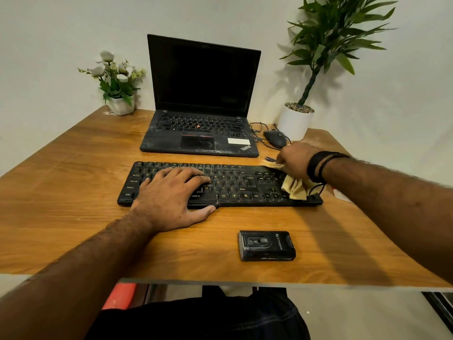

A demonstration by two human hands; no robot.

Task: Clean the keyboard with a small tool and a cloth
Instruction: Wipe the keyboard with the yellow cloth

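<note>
A black keyboard (235,185) lies across the middle of the wooden table (73,168). My left hand (171,192) rests flat on its left half, fingers spread over the keys and thumb along the front edge. My right hand (295,159) grips a yellow cloth (297,188) at the keyboard's far right corner; the cloth hangs down over the right-hand keys. A small dark object (269,158) peeks out just left of that hand, too small to identify. A black cleaning-tool case (266,245) lies on the table in front of the keyboard.
An open black laptop (203,99) stands behind the keyboard. A wired mouse (275,138) and its cable lie to its right. A white flower pot (121,104) sits at the back left, a tall potted plant (295,121) at the back right.
</note>
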